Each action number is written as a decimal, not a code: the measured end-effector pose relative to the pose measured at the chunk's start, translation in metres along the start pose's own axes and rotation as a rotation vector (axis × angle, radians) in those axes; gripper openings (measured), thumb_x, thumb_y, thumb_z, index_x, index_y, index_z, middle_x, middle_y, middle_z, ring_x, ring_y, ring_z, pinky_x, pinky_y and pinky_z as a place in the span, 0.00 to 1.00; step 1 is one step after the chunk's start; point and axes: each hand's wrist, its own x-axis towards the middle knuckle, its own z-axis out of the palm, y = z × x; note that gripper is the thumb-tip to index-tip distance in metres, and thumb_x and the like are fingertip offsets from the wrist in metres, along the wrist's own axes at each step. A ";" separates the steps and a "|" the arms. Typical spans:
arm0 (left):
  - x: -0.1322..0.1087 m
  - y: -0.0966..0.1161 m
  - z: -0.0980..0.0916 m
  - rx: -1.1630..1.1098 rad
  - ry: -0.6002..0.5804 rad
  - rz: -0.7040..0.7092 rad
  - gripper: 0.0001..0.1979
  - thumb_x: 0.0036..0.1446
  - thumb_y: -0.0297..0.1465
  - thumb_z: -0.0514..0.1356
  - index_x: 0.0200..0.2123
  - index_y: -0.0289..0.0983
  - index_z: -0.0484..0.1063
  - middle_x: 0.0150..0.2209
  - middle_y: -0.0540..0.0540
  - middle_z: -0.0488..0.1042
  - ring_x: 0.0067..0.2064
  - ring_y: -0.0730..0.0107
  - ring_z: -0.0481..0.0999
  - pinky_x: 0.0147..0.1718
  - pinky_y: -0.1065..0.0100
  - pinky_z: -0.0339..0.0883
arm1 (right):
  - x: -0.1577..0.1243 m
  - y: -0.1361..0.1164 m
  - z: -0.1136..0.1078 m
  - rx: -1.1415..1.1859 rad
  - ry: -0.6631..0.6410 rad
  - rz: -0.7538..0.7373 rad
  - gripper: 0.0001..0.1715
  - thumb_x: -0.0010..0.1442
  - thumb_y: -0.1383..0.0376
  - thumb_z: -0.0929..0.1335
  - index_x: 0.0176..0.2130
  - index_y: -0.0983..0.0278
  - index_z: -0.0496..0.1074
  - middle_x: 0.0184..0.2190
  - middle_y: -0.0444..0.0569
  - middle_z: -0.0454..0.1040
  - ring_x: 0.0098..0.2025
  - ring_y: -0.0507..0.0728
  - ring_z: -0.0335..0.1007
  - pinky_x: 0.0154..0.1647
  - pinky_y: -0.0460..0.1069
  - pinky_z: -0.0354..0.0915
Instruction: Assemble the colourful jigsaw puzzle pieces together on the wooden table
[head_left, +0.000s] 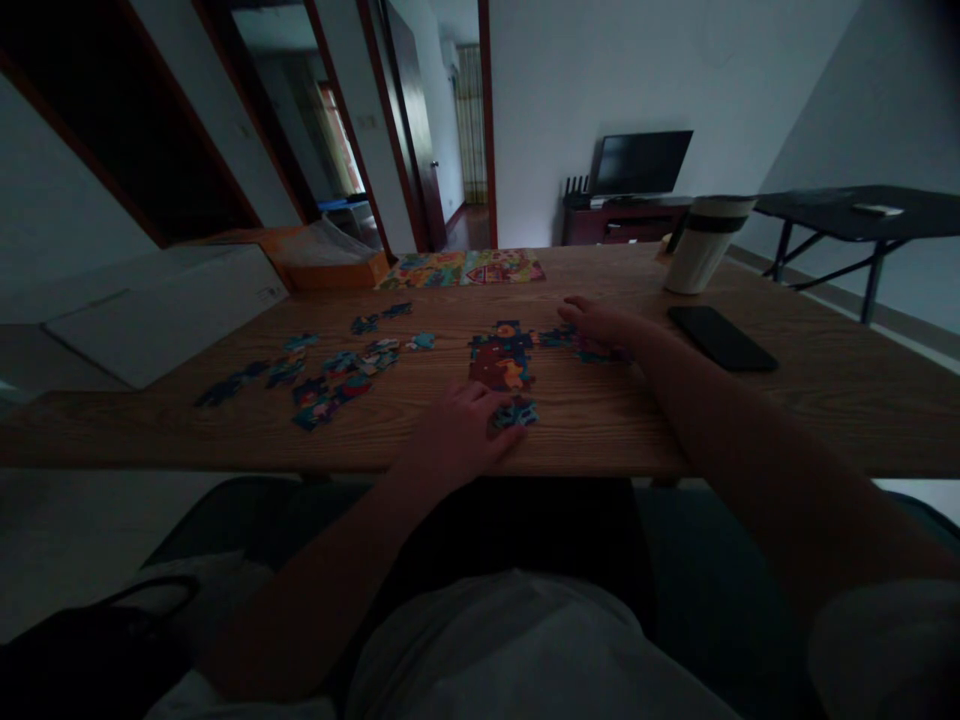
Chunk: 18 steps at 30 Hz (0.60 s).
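My left hand [469, 425] rests at the lower left edge of a joined puzzle section [500, 358], fingers apart, with the thumb and fingertips around teal pieces [517, 412] at its bottom. The section is dark with an orange figure. To its right, my right hand [592, 322] lies palm down with fingers spread over blue and purple pieces [559, 337], partly hiding them. More loose pieces [341, 385] are scattered on the left of the wooden table [600, 420]. A teal piece [421, 341] lies between them and the joined section.
A colourful puzzle picture sheet [465, 268] lies at the back, beside an orange box [330, 270] and a white box [172, 305]. On the right are a black phone [720, 337] and a pale tumbler [705, 250]. Farther off stand a television [643, 163] and a black folding table [862, 212].
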 end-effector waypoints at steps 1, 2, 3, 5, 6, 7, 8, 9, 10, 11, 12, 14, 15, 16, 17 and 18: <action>-0.004 0.000 0.000 -0.016 0.005 0.010 0.17 0.65 0.43 0.62 0.52 0.41 0.77 0.50 0.42 0.78 0.54 0.54 0.75 0.56 0.53 0.68 | 0.000 0.000 0.000 -0.001 0.001 -0.002 0.38 0.70 0.48 0.58 0.70 0.65 0.62 0.70 0.58 0.61 0.69 0.67 0.61 0.69 0.60 0.57; -0.007 0.000 0.001 -0.031 0.014 0.019 0.17 0.65 0.43 0.62 0.52 0.42 0.77 0.50 0.43 0.78 0.54 0.55 0.75 0.56 0.54 0.69 | 0.000 -0.001 0.000 0.000 0.007 -0.001 0.38 0.70 0.47 0.58 0.70 0.65 0.62 0.70 0.58 0.61 0.69 0.67 0.61 0.69 0.60 0.57; -0.011 0.000 0.001 -0.040 0.028 0.025 0.16 0.65 0.43 0.63 0.51 0.43 0.78 0.49 0.44 0.78 0.53 0.55 0.75 0.56 0.54 0.69 | 0.000 -0.001 0.000 0.002 0.011 0.001 0.38 0.70 0.47 0.58 0.70 0.64 0.62 0.70 0.58 0.62 0.68 0.67 0.62 0.69 0.60 0.58; -0.019 -0.002 0.003 -0.049 0.055 0.038 0.17 0.63 0.45 0.64 0.48 0.42 0.78 0.48 0.43 0.78 0.53 0.54 0.76 0.55 0.53 0.69 | -0.001 -0.002 -0.001 0.006 0.013 0.011 0.37 0.70 0.48 0.58 0.69 0.64 0.63 0.69 0.57 0.63 0.67 0.67 0.64 0.68 0.60 0.59; -0.023 -0.003 0.004 -0.050 0.065 0.052 0.18 0.62 0.46 0.65 0.48 0.41 0.78 0.48 0.43 0.77 0.52 0.53 0.76 0.54 0.52 0.70 | -0.002 -0.002 -0.001 0.003 0.013 0.012 0.37 0.70 0.48 0.58 0.69 0.64 0.63 0.69 0.57 0.63 0.67 0.68 0.64 0.68 0.60 0.59; -0.027 -0.004 0.005 -0.048 0.074 0.072 0.20 0.60 0.47 0.66 0.48 0.40 0.78 0.48 0.42 0.77 0.52 0.52 0.75 0.54 0.51 0.70 | -0.002 -0.003 -0.001 -0.004 0.010 0.014 0.37 0.71 0.48 0.58 0.69 0.64 0.63 0.69 0.57 0.63 0.67 0.68 0.64 0.68 0.59 0.59; -0.030 -0.004 0.006 -0.047 0.079 0.101 0.22 0.58 0.48 0.68 0.49 0.40 0.78 0.48 0.41 0.77 0.52 0.51 0.75 0.54 0.50 0.70 | -0.003 -0.004 -0.002 -0.010 0.009 0.015 0.37 0.71 0.49 0.58 0.69 0.65 0.63 0.70 0.58 0.62 0.67 0.68 0.63 0.69 0.59 0.58; -0.033 -0.005 0.006 -0.046 0.082 0.134 0.23 0.56 0.46 0.70 0.49 0.39 0.78 0.49 0.41 0.77 0.52 0.51 0.75 0.53 0.51 0.70 | -0.004 -0.005 -0.002 -0.017 0.009 0.016 0.37 0.71 0.49 0.58 0.69 0.66 0.63 0.70 0.58 0.61 0.68 0.68 0.62 0.70 0.58 0.56; -0.037 -0.005 0.006 -0.044 0.085 0.171 0.22 0.55 0.44 0.71 0.49 0.39 0.78 0.48 0.42 0.77 0.51 0.52 0.75 0.53 0.51 0.70 | -0.005 -0.006 -0.002 -0.022 0.010 0.016 0.37 0.71 0.49 0.58 0.69 0.66 0.63 0.70 0.58 0.61 0.69 0.67 0.61 0.70 0.58 0.55; -0.039 -0.005 0.007 -0.040 0.092 0.208 0.19 0.56 0.41 0.71 0.48 0.39 0.78 0.47 0.42 0.78 0.50 0.54 0.76 0.53 0.52 0.70 | -0.005 -0.007 -0.003 -0.024 0.011 0.012 0.37 0.71 0.50 0.58 0.69 0.67 0.63 0.70 0.59 0.61 0.69 0.67 0.60 0.70 0.57 0.55; -0.041 -0.004 0.006 -0.033 0.103 0.242 0.15 0.58 0.38 0.70 0.47 0.40 0.79 0.46 0.43 0.78 0.49 0.57 0.76 0.53 0.53 0.70 | -0.006 -0.008 -0.004 -0.021 0.014 0.005 0.36 0.72 0.51 0.58 0.69 0.68 0.63 0.70 0.59 0.61 0.69 0.66 0.60 0.70 0.56 0.54; -0.044 -0.002 0.006 -0.004 0.131 0.302 0.06 0.63 0.33 0.66 0.43 0.40 0.79 0.42 0.45 0.79 0.45 0.61 0.77 0.52 0.56 0.70 | -0.007 -0.012 -0.007 -0.004 0.043 -0.037 0.35 0.72 0.52 0.59 0.67 0.69 0.65 0.68 0.60 0.64 0.68 0.66 0.62 0.69 0.55 0.56; -0.043 -0.001 0.005 0.022 0.151 0.332 0.05 0.65 0.32 0.63 0.41 0.41 0.79 0.40 0.46 0.79 0.43 0.62 0.77 0.51 0.57 0.70 | -0.008 -0.014 -0.010 0.009 0.073 -0.075 0.33 0.72 0.52 0.59 0.66 0.69 0.67 0.67 0.60 0.66 0.68 0.66 0.63 0.68 0.56 0.57; -0.041 0.000 0.004 0.054 0.173 0.358 0.06 0.66 0.31 0.61 0.40 0.40 0.79 0.39 0.46 0.79 0.42 0.63 0.77 0.49 0.58 0.70 | -0.010 -0.018 -0.014 0.029 0.111 -0.118 0.32 0.72 0.52 0.59 0.64 0.68 0.70 0.65 0.60 0.68 0.67 0.66 0.64 0.67 0.56 0.58; -0.037 0.000 0.003 0.092 0.195 0.380 0.08 0.68 0.31 0.59 0.39 0.40 0.79 0.38 0.46 0.79 0.41 0.64 0.77 0.47 0.60 0.71 | -0.013 -0.023 -0.019 0.056 0.147 -0.158 0.31 0.72 0.51 0.60 0.62 0.66 0.72 0.64 0.59 0.71 0.65 0.66 0.66 0.66 0.56 0.60; -0.031 0.000 0.000 0.132 0.215 0.396 0.10 0.69 0.31 0.57 0.37 0.39 0.78 0.36 0.45 0.79 0.39 0.65 0.76 0.45 0.61 0.71 | -0.016 -0.029 -0.025 0.093 0.173 -0.187 0.30 0.72 0.50 0.60 0.60 0.65 0.73 0.61 0.59 0.73 0.63 0.66 0.69 0.64 0.57 0.62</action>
